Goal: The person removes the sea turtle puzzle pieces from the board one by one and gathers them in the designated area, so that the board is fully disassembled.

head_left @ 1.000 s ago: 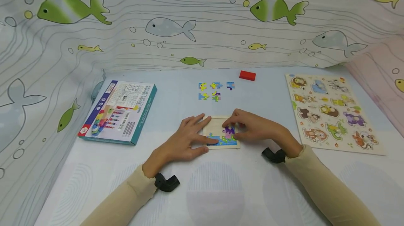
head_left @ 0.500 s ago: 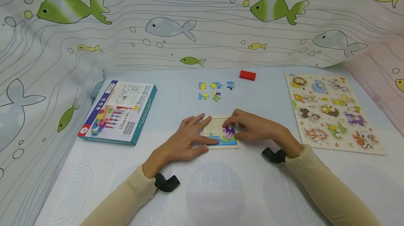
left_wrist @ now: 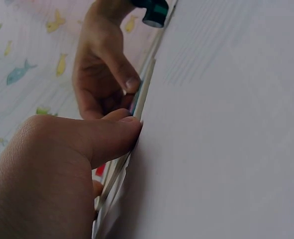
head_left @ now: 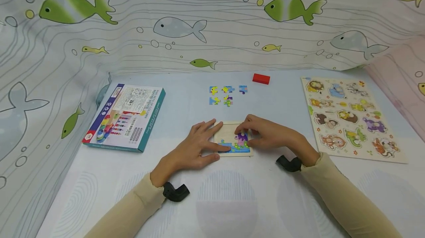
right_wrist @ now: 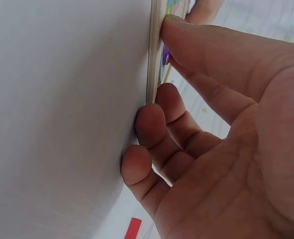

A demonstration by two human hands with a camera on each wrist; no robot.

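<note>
A small wooden puzzle tray [head_left: 227, 128] lies on the table, with blue pieces [head_left: 239, 150] along its near edge and a purple piece [head_left: 242, 137] at its right. My left hand [head_left: 199, 145] rests spread on the tray's left side, one fingertip on the blue pieces. In the left wrist view its thumb [left_wrist: 119, 135] touches the tray edge. My right hand [head_left: 265, 133] has index finger and thumb bent about the purple puzzle piece, pinching it in the tray. The right wrist view shows the right thumb [right_wrist: 201, 42] over the tray edge; its other fingers partly hide the corner.
Several loose puzzle pieces [head_left: 228, 89] lie beyond the tray. A red block [head_left: 261, 79] sits behind them. At the left is a boxed toy set [head_left: 124, 118]; at the right lies a wooden animal puzzle board [head_left: 352, 120]. A fish-print cloth [head_left: 232, 53] hangs behind.
</note>
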